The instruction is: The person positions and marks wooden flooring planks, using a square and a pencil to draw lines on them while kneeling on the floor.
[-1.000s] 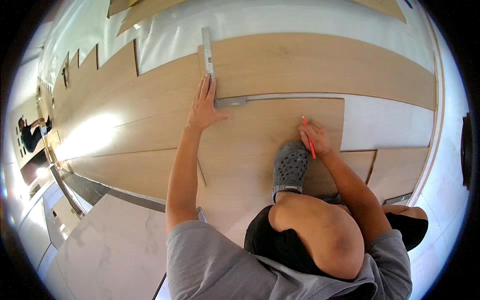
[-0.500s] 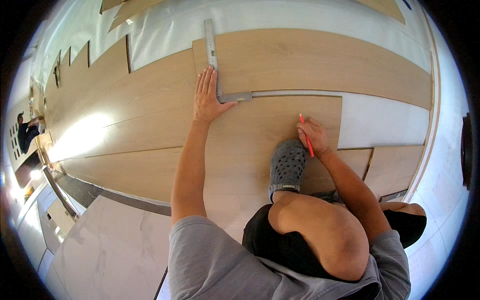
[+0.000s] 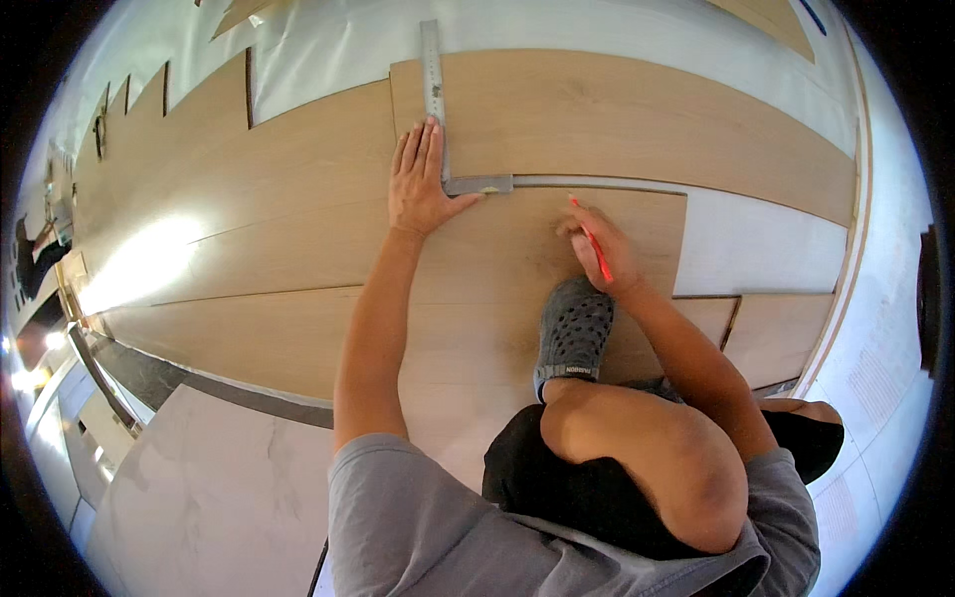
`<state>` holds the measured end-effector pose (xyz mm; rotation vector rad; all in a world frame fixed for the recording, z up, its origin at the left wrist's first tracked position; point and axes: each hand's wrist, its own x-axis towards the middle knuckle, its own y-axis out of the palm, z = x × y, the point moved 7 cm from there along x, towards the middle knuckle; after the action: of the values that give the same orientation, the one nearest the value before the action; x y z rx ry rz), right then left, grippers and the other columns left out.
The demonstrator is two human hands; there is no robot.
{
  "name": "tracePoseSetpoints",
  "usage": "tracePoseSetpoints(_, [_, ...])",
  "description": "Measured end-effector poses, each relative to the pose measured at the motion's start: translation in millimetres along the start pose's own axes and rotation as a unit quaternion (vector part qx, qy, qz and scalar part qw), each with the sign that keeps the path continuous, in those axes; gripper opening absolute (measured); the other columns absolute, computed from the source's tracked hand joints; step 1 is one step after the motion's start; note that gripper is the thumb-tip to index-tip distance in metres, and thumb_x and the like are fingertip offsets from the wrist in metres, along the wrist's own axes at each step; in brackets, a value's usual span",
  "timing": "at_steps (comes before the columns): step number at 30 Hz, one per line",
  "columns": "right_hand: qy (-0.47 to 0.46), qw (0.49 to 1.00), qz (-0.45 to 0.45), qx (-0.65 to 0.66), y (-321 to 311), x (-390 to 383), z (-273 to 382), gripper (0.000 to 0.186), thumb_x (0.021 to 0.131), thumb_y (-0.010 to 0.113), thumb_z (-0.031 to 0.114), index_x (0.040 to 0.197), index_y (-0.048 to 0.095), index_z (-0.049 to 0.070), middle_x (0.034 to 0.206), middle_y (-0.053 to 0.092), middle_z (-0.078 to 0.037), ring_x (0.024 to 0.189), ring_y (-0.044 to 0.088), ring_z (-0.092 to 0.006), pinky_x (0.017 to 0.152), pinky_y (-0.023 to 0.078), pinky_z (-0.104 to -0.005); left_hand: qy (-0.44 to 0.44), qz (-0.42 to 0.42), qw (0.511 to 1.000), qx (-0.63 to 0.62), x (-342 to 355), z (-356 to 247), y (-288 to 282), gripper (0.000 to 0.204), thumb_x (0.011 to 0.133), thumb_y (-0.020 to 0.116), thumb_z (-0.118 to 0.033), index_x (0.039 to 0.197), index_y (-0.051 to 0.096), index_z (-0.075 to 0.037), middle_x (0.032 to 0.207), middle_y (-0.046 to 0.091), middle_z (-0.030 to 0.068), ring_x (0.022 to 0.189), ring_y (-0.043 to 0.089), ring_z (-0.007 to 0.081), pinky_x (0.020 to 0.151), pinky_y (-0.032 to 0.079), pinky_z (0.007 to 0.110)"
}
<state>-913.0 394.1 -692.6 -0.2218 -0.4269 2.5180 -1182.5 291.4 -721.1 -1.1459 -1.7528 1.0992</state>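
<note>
My left hand point(image 3: 418, 191) lies flat on the planks, its fingers stretched along the blade of a metal try square point(image 3: 432, 65) and the thumb out toward the thicker stock. The square lies across the left end of a loose wood-look floor plank point(image 3: 647, 114), with its stock along that plank's near edge. In my right hand point(image 3: 611, 251) is a red pencil point(image 3: 597, 251), tip pointing up and left. That hand hovers above the laid plank point(image 3: 527, 239) just short of the narrow gap. My fingers there are slightly blurred.
A grey clog point(image 3: 577, 323) on my foot stands on the laid planks below the pencil. White underlay sheet point(image 3: 746, 234) shows to the right and beyond the stepped plank ends at left. Another person point(image 3: 38, 261) is at the far left. A marble-look slab point(image 3: 229, 478) lies at lower left.
My right hand with the pencil has moved left and slightly up, toward the square. The left hand still lies on the square; the whole view has shifted a little.
</note>
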Motion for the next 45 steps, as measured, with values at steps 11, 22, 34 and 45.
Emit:
tracePoseSetpoints(11, [-0.059, 0.994, -0.05, -0.071, 69, 142, 46, 0.026, 0.09, 0.062, 0.017, 0.111, 0.06, 0.001, 0.096, 0.065, -0.018, 0.092, 0.063, -0.0365, 0.08, 0.052, -0.0456, -0.014, -0.007, 1.0, -0.02, 5, 0, -5, 0.119, 0.062, 0.081, -0.064, 0.151, 0.034, 0.0, 0.156, 0.04, 0.0152, 0.145, 0.036, 0.0351, 0.121, 0.026, 0.049])
tracePoseSetpoints(22, [-0.125, 0.972, -0.087, -0.179, 67, 247, 50, 0.034, 0.094, 0.056, 0.021, 0.119, 0.06, -0.002, 0.098, 0.067, -0.018, 0.093, 0.062, -0.0354, 0.08, 0.053, -0.0469, -0.017, 0.041, 0.999, -0.006, 8, 2, -2, 0.117, 0.068, 0.073, -0.073, 0.149, 0.036, 0.003, 0.157, 0.036, 0.0179, 0.146, 0.033, 0.0358, 0.121, 0.022, 0.05])
tracePoseSetpoints(34, [-0.028, 0.985, 0.066, -0.158, 88, 139, 58, 0.024, 0.096, 0.053, 0.02, 0.104, 0.068, 0.003, 0.084, 0.068, -0.016, 0.078, 0.065, -0.0348, 0.069, 0.052, -0.0452, -0.01, -0.016, 1.0, -0.018, 4, 3, 0, 0.112, 0.069, 0.079, -0.059, 0.152, 0.031, -0.001, 0.158, 0.037, 0.0128, 0.146, 0.035, 0.0318, 0.122, 0.024, 0.048])
tracePoseSetpoints(45, [-0.015, 0.999, -0.022, -0.045, 58, 144, 69, 0.022, 0.096, 0.055, 0.023, 0.098, 0.066, 0.004, 0.092, 0.07, -0.016, 0.086, 0.066, -0.0347, 0.075, 0.053, -0.0447, -0.009, -0.023, 0.999, -0.032, 5, -3, -9, 0.111, 0.064, 0.084, -0.049, 0.149, 0.034, 0.002, 0.156, 0.037, 0.0165, 0.144, 0.035, 0.0337, 0.121, 0.024, 0.05])
